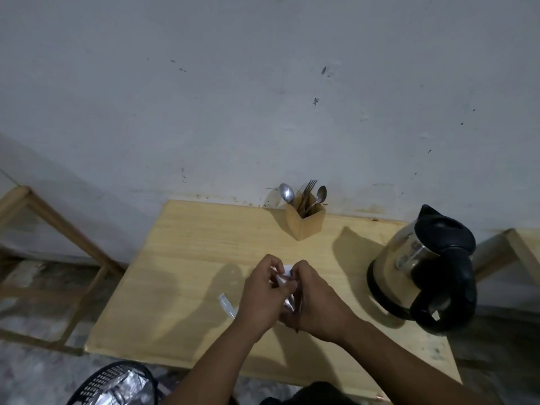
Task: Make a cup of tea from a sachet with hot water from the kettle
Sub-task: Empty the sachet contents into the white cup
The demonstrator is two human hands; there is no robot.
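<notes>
Figure: my two bare forearms reach forward from the lower edge and converge at centre. My left hand (260, 296) shows its back, fingers curled inward, fingertips pinched. My right hand (314, 299) faces it, touching it, with thumb and forefinger pressed together at the top. Both wrists are bent slightly inward, and both hands are closed in a grip.

A small white sachet (283, 276) is pinched between both hands above the table; the steel kettle (420, 267), black-lidded, is set upright at the right.
</notes>
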